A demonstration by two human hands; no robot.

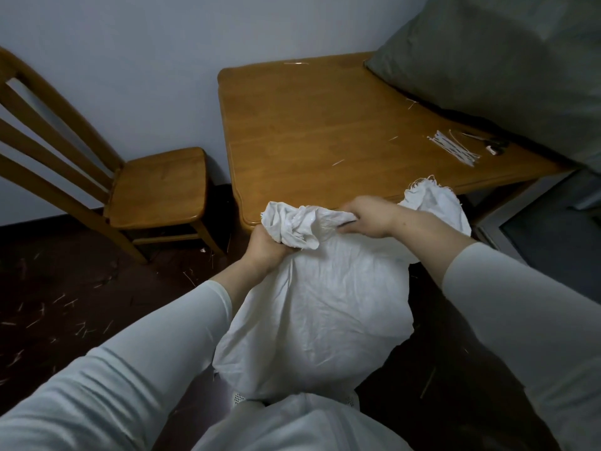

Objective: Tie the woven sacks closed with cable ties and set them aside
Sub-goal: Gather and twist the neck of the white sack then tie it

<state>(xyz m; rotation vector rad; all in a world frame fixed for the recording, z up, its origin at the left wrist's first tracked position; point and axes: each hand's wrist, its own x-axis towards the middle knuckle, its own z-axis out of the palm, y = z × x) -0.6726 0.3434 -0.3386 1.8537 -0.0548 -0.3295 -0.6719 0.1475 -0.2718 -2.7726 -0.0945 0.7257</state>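
A full white woven sack [318, 307] stands in front of me below the table's near edge. Its mouth is bunched into a crumpled neck. My left hand [265, 247] grips the neck from below at the left. My right hand [367, 216] grips the gathered fabric from the right. A second white sack [435, 203] with a frayed rim shows behind my right wrist. A bundle of white cable ties [453, 147] lies on the wooden table [312, 125] at the right. No cable tie is visible in either hand.
Dark scissors [494, 148] lie beside the cable ties. A large grey sack [507, 60] covers the table's back right. A wooden chair [136, 187] stands to the left against the wall. Cut tie ends litter the dark floor [65, 307].
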